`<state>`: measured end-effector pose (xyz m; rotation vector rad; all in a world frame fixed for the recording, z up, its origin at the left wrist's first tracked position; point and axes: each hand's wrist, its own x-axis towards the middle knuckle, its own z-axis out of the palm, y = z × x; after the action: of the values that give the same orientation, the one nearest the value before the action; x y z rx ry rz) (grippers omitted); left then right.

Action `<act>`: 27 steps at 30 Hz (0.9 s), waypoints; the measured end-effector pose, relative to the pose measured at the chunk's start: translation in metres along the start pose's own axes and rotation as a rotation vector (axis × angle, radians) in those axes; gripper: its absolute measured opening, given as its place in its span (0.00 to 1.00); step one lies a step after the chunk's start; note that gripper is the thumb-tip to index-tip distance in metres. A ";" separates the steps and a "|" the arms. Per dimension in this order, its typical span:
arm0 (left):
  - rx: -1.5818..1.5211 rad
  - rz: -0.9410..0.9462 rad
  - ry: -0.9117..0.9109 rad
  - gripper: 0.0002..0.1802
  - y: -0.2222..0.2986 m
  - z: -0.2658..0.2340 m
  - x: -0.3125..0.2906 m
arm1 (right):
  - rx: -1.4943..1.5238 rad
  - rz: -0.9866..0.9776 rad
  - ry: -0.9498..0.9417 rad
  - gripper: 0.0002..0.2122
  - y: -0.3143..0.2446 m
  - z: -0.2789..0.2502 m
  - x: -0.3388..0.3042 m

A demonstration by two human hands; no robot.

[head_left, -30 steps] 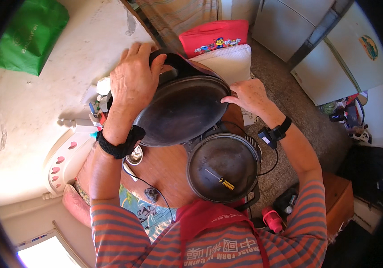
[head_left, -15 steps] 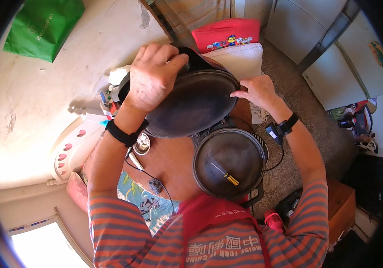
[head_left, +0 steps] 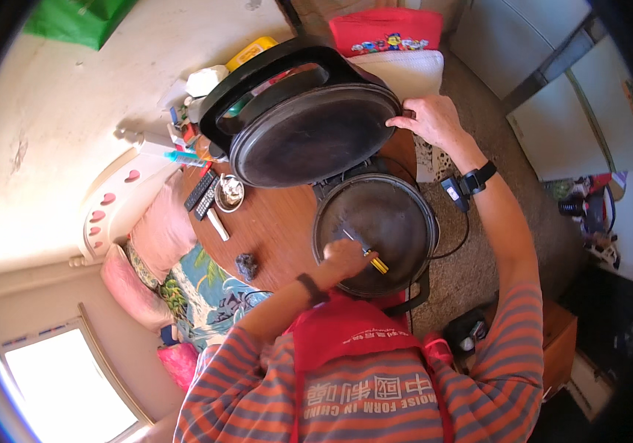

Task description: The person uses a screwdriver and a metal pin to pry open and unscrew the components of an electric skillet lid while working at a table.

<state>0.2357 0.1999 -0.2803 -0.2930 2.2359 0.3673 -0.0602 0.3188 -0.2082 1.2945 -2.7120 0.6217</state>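
- Two remote controls (head_left: 200,190) lie side by side near the curved left edge of the brown tabletop (head_left: 279,221); a metal bowl (head_left: 231,210) stands just beside them, a white strip (head_left: 218,224) nearby.
- Dark lump (head_left: 246,266): set toward the near edge, with a band of wood between it and the round lower pan (head_left: 405,221).
- Raised lid (head_left: 316,136): tilted back, inner face toward the person; a wedge of open space separates most of its lower edge from the pan.
- Left hand (head_left: 347,260): reaches over the pan's near left rim, fingers partly curled, tips at the screwdriver (head_left: 379,266); whether they grip it cannot be told.
- Screwdriver: well inside the pan's rim, shaft toward the upper left, yellow-and-black handle toward the lower right.
- Right hand (head_left: 434,122): closed on the lid's right edge, thumb on the inner face, other fingers behind.
- Dark cord (head_left: 464,236): curves outside the pan's right rim, over speckled floor (head_left: 471,273); a pale refrigerator (head_left: 552,133) stands well apart.
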 end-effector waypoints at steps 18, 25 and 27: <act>-0.479 0.079 0.921 0.17 -0.007 -0.005 -0.076 | 0.001 -0.009 -0.044 0.26 -0.007 0.002 0.004; 0.044 0.318 1.253 0.18 -0.036 -0.207 -0.163 | 0.049 -0.016 0.048 0.28 0.002 0.011 0.000; 0.167 0.318 1.202 0.17 -0.034 -0.240 -0.167 | 0.068 0.008 0.034 0.28 -0.001 0.008 -0.002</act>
<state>0.1826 0.0965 -0.0093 -0.0419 3.4936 0.1607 -0.0574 0.3164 -0.2158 1.2754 -2.6924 0.7366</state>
